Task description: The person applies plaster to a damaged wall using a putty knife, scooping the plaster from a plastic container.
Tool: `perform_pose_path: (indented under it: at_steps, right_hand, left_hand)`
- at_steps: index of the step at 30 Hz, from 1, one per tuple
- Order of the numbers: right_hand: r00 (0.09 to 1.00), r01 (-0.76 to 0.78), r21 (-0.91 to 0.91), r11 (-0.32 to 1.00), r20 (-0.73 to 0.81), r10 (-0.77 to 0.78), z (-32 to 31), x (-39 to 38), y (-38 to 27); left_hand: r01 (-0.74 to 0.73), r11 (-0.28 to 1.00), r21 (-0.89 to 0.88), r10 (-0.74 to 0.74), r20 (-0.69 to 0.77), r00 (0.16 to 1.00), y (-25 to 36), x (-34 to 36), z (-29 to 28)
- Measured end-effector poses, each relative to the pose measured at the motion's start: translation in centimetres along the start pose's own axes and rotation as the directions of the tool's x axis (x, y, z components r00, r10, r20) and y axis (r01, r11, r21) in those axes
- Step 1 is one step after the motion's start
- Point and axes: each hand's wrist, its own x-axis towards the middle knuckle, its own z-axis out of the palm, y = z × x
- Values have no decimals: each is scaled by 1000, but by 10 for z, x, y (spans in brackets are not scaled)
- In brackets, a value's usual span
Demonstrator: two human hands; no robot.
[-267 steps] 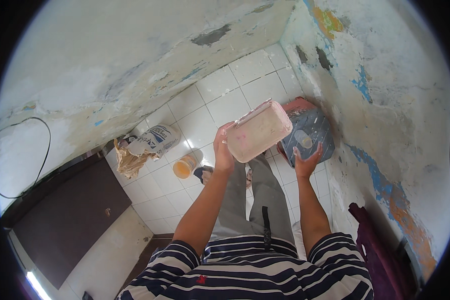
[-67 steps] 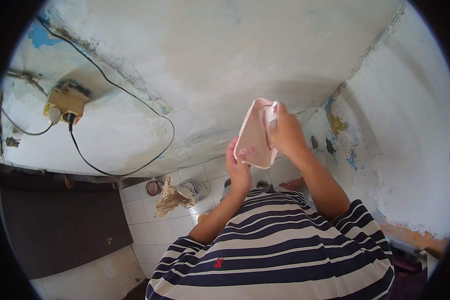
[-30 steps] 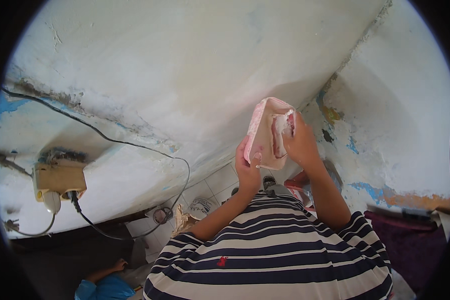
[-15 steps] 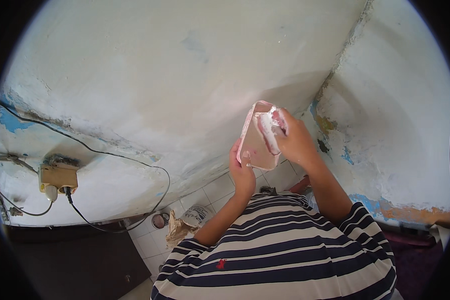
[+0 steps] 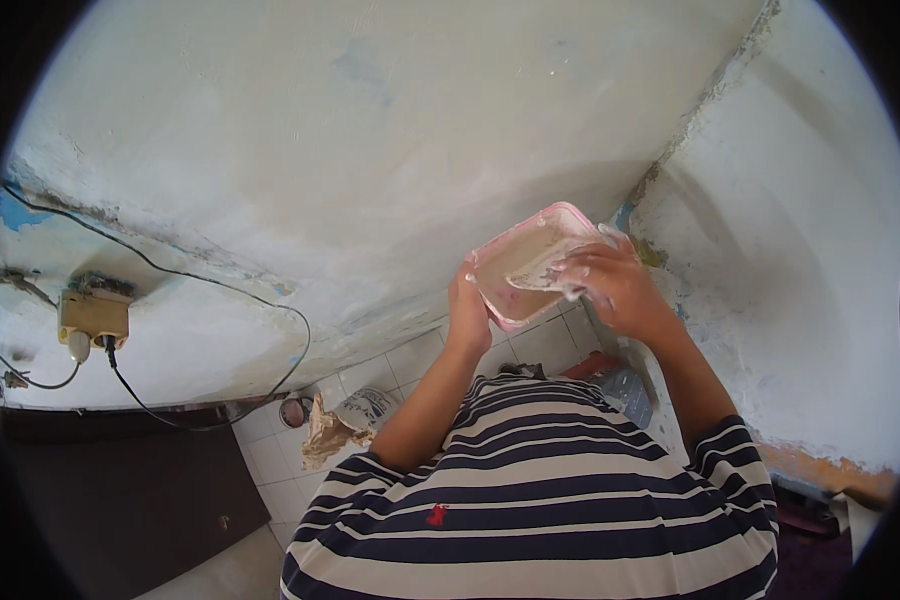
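Note:
My left hand (image 5: 466, 315) grips the near left side of a shallow pink-rimmed plastic tray (image 5: 505, 236), which is tilted and smeared with whitish paste. Over the tray's right part, my right hand (image 5: 618, 288) is closed on a thin flat scraper (image 5: 536, 276) coated in the same paste. The scraper's edge reaches into the tray; its grip is hidden by my fingers. White paste covers the fingers of my right hand.
Ahead stands a patchy white wall (image 5: 370, 170), meeting another wall (image 5: 800, 250) at the right corner. At left hang a socket box (image 5: 94, 318) and a looping black cable (image 5: 305, 345). A dark cabinet (image 5: 120, 500), a bucket (image 5: 366, 408) and crumpled brown paper (image 5: 328, 435) lie below.
The tray has turned clockwise and leans further right. My right hand has rolled over, bringing the scraper down flatter against the tray. The whole view has shifted slightly.

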Motion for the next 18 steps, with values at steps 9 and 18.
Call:
perform_pose_path:
  at_steps: [9,18]
  right_hand:
    - [993,80,-133,988,101,-67,-9,-18,-7]
    - [996,51,-288,956,83,-28,-5,-37,0]
  left_hand:
    - [-91,993,-68,89,-41,995,5,16,12]
    - [-38,999,30,43,-198,979,-12,27,28]
